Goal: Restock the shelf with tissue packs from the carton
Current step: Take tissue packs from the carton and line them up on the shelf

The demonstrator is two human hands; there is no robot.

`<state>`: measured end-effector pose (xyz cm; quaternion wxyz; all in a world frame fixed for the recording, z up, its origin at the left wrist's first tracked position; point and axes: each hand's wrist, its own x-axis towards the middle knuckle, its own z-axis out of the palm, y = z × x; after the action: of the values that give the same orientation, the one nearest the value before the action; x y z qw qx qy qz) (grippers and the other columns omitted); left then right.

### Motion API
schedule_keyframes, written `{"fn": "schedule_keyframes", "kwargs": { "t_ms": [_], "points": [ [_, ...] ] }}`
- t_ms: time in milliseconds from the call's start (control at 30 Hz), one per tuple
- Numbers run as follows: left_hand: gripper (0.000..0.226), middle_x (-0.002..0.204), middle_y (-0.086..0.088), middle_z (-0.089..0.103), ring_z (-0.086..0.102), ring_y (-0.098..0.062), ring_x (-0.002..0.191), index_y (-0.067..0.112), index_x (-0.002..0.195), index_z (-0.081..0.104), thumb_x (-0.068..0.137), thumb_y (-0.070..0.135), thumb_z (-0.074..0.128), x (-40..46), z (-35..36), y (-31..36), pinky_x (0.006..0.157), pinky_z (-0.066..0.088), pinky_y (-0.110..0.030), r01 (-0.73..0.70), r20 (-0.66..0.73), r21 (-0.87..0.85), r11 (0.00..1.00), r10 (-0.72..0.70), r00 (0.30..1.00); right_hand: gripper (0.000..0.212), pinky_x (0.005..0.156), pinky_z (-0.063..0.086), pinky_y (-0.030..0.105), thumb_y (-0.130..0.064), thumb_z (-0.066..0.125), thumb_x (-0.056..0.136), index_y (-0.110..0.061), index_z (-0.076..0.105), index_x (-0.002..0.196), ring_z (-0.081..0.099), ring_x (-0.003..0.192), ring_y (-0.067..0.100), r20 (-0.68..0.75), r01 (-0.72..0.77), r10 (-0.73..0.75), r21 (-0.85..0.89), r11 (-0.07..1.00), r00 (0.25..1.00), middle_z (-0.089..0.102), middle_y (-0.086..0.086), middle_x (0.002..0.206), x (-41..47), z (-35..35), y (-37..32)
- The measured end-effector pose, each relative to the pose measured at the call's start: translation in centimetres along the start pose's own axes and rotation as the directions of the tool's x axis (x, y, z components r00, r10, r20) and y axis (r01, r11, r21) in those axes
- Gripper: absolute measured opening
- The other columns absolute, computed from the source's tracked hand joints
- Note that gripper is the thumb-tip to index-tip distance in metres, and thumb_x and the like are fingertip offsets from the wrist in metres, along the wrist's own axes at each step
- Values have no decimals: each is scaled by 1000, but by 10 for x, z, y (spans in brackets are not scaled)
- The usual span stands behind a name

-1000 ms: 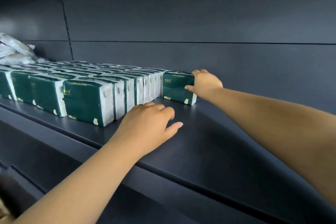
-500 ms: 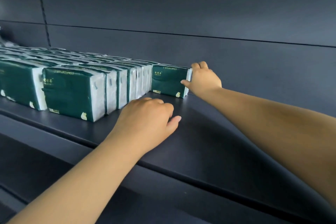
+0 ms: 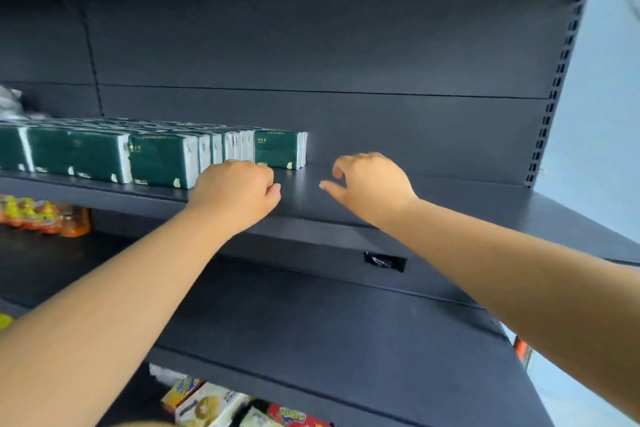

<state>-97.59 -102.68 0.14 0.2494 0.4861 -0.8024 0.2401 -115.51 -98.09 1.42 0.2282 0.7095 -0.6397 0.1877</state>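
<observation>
Rows of green-and-white tissue packs [image 3: 159, 159] stand on the dark upper shelf [image 3: 450, 198], filling its left half. The last pack [image 3: 277, 149] stands at the right end of the back row. My left hand [image 3: 239, 192] rests curled on the shelf just in front of the packs, holding nothing. My right hand [image 3: 370, 184] hovers over the bare shelf to the right of the last pack, fingers loosely apart and empty. The carton is out of view.
The right half of the upper shelf is bare up to the slotted upright [image 3: 550, 94]. An orange snack bag [image 3: 41, 215] lies on the shelf below at left. Colourful snack boxes [image 3: 207, 406] sit on the lowest shelf.
My right hand has let go of the last tissue pack and pulled back toward me. The view has drawn back and down, showing the lower shelves.
</observation>
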Motion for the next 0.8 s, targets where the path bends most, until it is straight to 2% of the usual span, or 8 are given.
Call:
{"fn": "schedule_keyframes", "kwargs": {
  "t_ms": [100, 200, 400, 533, 600, 667, 767, 800],
  "points": [
    [28, 85, 3, 54, 51, -21, 88, 22, 76, 48, 96, 38, 36, -52, -30, 17, 67, 32, -27, -44, 3, -10, 999, 44, 999, 40, 81, 47, 31, -47, 43, 95, -13, 58, 110, 51, 106, 23, -12, -8, 9, 61, 998, 1000, 63, 4, 106, -55, -14, -11],
    [28, 82, 5, 50, 51, -20, 94, 23, 78, 49, 96, 40, 36, -106, -51, 26, 71, 32, -27, -73, 59, -19, 997, 74, 995, 40, 79, 47, 30, -48, 44, 94, -14, 60, 107, 52, 104, 23, 15, -18, 16, 120, 993, 1000, 64, 2, 103, -105, -23, -26],
    [28, 82, 7, 49, 52, -16, 96, 23, 78, 43, 97, 39, 32, -196, -73, 29, 71, 31, -26, -119, 178, 79, 990, 103, 979, 44, 77, 50, 32, -50, 42, 94, -12, 64, 97, 54, 98, 23, 42, 36, -45, 197, 980, 998, 65, 3, 93, -177, -24, -70],
    [24, 92, 4, 58, 52, -18, 99, 24, 79, 40, 96, 39, 34, -252, -70, 17, 78, 37, -28, -78, 233, 69, 995, 60, 971, 47, 73, 48, 29, -50, 41, 95, -9, 65, 91, 55, 96, 23, 141, 23, -61, 255, 967, 988, 64, 4, 87, -211, -13, -112],
    [23, 86, 4, 54, 52, -18, 99, 24, 78, 41, 95, 38, 35, -277, -62, 5, 79, 39, -29, -48, 263, 25, 999, 40, 964, 46, 68, 45, 29, -49, 41, 95, -9, 64, 89, 54, 92, 23, 214, 17, -81, 286, 958, 973, 61, 5, 83, -225, -5, -135],
    [24, 82, 6, 49, 53, -17, 98, 24, 77, 45, 95, 38, 36, -301, -51, -10, 77, 39, -29, -14, 303, -9, 1000, 16, 953, 44, 62, 37, 27, -46, 41, 96, -9, 60, 80, 51, 86, 25, 287, -7, -86, 309, 951, 954, 54, 5, 75, -237, 10, -158],
    [28, 90, 4, 60, 54, -18, 97, 22, 81, 56, 95, 39, 38, -333, -28, -37, 72, 37, -28, 52, 391, -33, 998, -35, 920, 48, 48, 27, 27, -48, 43, 94, -12, 45, 62, 49, 72, 28, 392, -60, -62, 292, 954, 918, 41, 4, 58, -252, 41, -199],
    [29, 89, 3, 62, 56, -19, 94, 21, 78, 58, 94, 37, 39, -343, -19, -47, 69, 37, -27, 75, 407, -38, 996, -53, 912, 48, 47, 28, 26, -49, 44, 94, -12, 49, 64, 52, 72, 30, 441, -87, -53, 290, 953, 896, 42, 3, 58, -257, 53, -213]
  ]
}}
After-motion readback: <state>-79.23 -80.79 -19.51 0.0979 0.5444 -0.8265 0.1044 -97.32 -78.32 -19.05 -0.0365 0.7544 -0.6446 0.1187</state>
